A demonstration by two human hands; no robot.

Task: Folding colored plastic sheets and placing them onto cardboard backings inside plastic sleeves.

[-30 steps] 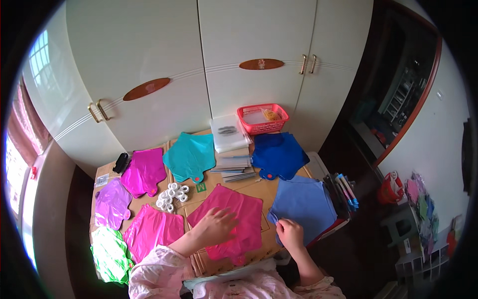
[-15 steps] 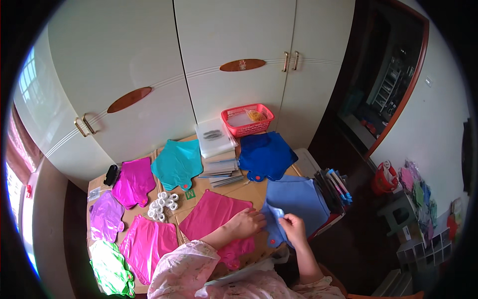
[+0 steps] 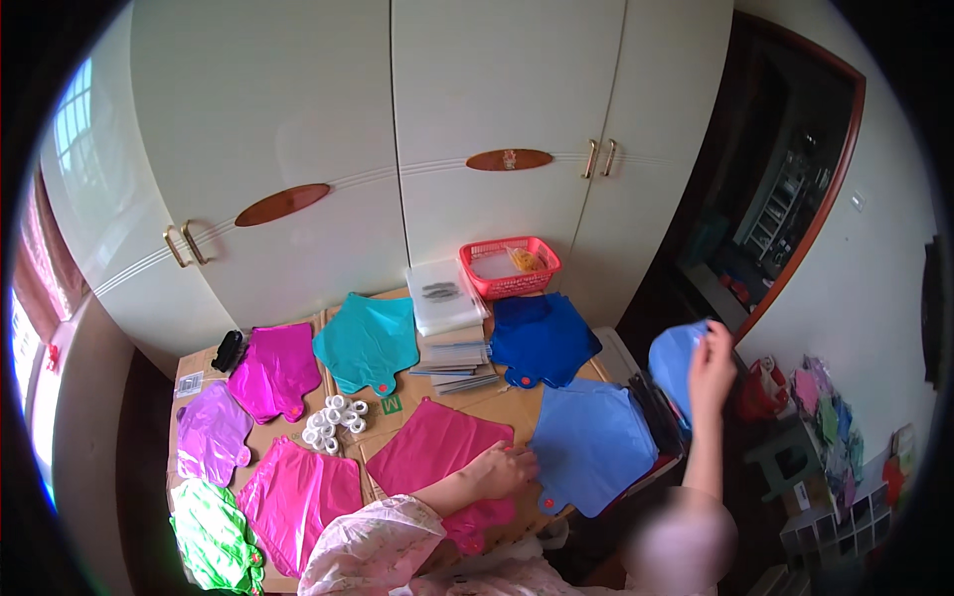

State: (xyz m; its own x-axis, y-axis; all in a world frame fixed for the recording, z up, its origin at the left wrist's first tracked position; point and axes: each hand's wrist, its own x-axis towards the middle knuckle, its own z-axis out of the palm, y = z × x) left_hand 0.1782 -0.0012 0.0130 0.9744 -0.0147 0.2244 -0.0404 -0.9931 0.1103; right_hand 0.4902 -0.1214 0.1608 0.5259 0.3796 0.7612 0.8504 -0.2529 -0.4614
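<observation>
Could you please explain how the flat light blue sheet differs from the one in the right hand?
The flat sheet lies spread out, while the raised sheet is held up by the right hand. The flat sheet shows a red dot; the raised sheet shows none. The flat sheet looks broad, the raised sheet narrower. Both are light blue.

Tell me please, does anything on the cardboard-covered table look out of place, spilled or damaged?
Nothing looks spilled or damaged. The stack of thin grey flat pieces, near the middle, looks slightly askew: its edges do not line up. Left of it, the small white plastic-looking rings lie in a loose, unsorted heap.
</observation>
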